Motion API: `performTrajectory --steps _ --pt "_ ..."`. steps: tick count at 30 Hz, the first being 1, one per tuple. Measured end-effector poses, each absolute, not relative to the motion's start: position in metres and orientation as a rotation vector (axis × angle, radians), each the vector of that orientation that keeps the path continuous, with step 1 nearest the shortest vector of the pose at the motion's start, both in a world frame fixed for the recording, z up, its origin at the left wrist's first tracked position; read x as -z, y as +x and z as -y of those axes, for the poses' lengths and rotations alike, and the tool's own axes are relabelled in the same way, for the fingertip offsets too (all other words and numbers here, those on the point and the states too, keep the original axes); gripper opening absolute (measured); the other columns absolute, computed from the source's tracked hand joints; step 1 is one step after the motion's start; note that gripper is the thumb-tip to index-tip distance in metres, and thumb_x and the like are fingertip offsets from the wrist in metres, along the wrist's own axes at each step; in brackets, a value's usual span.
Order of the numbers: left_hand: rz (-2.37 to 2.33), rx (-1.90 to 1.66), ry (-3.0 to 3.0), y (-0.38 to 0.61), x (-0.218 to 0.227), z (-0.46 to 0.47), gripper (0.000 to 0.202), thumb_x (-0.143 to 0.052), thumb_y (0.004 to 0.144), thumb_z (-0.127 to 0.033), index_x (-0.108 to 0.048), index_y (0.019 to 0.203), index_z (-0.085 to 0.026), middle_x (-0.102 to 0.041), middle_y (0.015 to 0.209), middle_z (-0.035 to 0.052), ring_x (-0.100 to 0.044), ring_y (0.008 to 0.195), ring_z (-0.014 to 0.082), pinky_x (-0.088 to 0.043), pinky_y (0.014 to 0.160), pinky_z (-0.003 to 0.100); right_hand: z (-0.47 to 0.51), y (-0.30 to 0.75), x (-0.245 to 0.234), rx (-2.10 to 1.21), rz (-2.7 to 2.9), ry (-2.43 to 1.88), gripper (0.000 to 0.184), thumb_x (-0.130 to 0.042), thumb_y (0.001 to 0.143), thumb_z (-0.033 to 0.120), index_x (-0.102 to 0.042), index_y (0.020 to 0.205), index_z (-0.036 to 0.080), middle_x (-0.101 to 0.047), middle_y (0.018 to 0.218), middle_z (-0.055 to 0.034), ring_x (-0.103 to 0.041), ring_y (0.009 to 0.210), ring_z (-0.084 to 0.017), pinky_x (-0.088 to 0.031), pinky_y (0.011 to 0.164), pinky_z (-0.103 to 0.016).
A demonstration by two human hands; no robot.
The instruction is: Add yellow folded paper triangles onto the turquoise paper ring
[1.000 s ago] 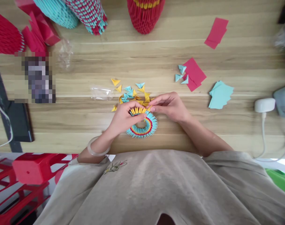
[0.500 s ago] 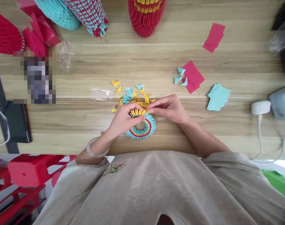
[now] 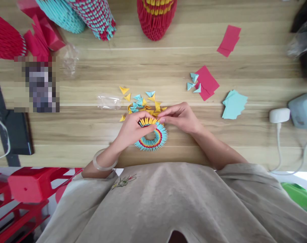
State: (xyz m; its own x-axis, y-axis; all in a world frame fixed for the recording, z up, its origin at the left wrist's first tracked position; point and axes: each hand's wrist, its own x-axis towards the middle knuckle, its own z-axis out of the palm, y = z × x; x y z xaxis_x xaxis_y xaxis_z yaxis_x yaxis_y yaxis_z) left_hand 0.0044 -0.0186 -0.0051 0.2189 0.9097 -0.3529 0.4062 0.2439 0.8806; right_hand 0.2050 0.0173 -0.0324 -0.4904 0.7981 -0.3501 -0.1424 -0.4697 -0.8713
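Note:
A ring of folded paper pieces [image 3: 161, 135], light blue with red and yellow bands, is near the table's front edge. My left hand [image 3: 133, 130] grips its upper left side, thumb across the inside and fingers behind. Yellow pieces stand along the rim between thumb and fingers. My right hand [image 3: 182, 118] pinches at the ring's upper right edge; a bit of yellow shows at its fingertips, seemingly a folded paper triangle, mostly hidden. Just beyond the hands lie several loose yellow triangles [image 3: 124, 90] and blue triangles [image 3: 150, 94].
Red paper slips [image 3: 207, 82] with a few blue triangles and a stack of light blue slips [image 3: 234, 105] lie to the right. A clear plastic piece [image 3: 109, 102] is at left. Finished paper models [image 3: 156, 20] stand at the back. A white charger [image 3: 279, 115] sits far right.
Both hands keep almost the same hold at the ring. The whole view has shifted very slightly; nothing is visibly taken up or let go.

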Motion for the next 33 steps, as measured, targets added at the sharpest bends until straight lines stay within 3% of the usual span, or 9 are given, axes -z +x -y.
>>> performTrajectory --steps 5,13,23,33 --pt "-1.404 -0.562 1.389 0.0028 0.0067 0.0176 0.019 -0.074 0.072 -0.033 -0.069 0.083 -0.017 -0.071 0.078 0.0013 -0.062 0.072 0.0169 -0.046 0.068 0.028 -0.0171 0.2057 0.0302 -1.976 1.111 -1.063 0.022 -0.088 0.061 0.029 -0.080 0.080 0.020 -0.079 0.079 -0.0031 -0.073 0.069 -0.015 -0.061 0.069 -0.026" --pt "-1.409 -0.596 1.336 0.0026 0.0058 0.0181 0.021 -0.075 0.071 -0.034 -0.068 0.083 -0.018 -0.068 0.074 0.0003 -0.060 0.062 0.0148 -0.047 0.057 0.025 -0.0136 0.2030 0.0320 -1.894 1.066 -1.086 0.022 -0.090 0.057 0.027 -0.079 0.074 0.020 -0.079 0.076 -0.0028 -0.072 0.069 -0.014 -0.061 0.067 -0.025" --pt "-1.435 -0.573 1.401 0.0016 0.0066 0.0172 0.021 -0.074 0.071 -0.033 -0.070 0.084 -0.017 -0.071 0.078 0.0015 -0.061 0.070 0.0163 -0.045 0.068 0.028 -0.0109 0.2001 0.0347 -1.910 1.013 -1.130 0.024 -0.090 0.056 0.032 -0.078 0.072 0.019 -0.078 0.073 -0.0028 -0.072 0.067 -0.014 -0.060 0.065 -0.026" --pt "-1.436 -0.592 1.426 0.0030 0.0044 0.0194 0.017 -0.074 0.071 -0.029 -0.071 0.083 -0.018 -0.072 0.079 0.0006 -0.062 0.071 0.0158 -0.044 0.068 0.027 -0.0105 0.2001 0.0342 -1.913 1.000 -1.129 0.021 -0.090 0.057 0.030 -0.078 0.070 0.019 -0.078 0.073 -0.0023 -0.072 0.066 -0.014 -0.059 0.064 -0.026"
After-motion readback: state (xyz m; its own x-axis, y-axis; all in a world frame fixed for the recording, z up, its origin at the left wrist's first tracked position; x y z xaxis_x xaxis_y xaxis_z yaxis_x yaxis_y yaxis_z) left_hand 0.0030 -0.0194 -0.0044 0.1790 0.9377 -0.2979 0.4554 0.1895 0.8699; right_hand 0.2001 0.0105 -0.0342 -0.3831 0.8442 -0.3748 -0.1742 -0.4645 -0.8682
